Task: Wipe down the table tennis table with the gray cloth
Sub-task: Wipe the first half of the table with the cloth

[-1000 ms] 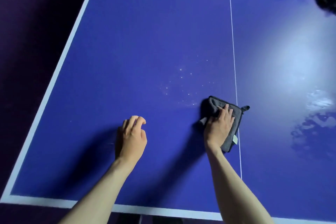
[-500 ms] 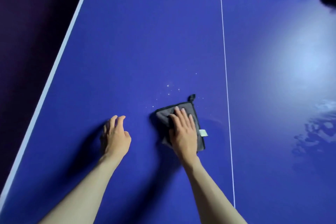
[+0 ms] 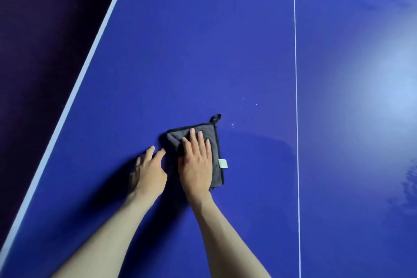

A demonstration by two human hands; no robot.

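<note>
i'm mid-wipe: my right hand [image 3: 196,165] presses flat, fingers straight, on the folded gray microfibre cloth [image 3: 194,150]; left hand [image 3: 149,171], fingers relaxed, rests beside the cloth on the blue worktop [image 3: 203,52]. next, i'd push toward the white specks [image 3: 243,106] just beyond the cloth.

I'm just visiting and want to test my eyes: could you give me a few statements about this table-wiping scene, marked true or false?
1. The right hand presses flat on the gray cloth. True.
2. The cloth lies right of the thin white centre line. False: it lies left of it.
3. The left hand grips the cloth. False: it rests on the table beside it.
4. A few white specks remain beyond the cloth. True.
</note>
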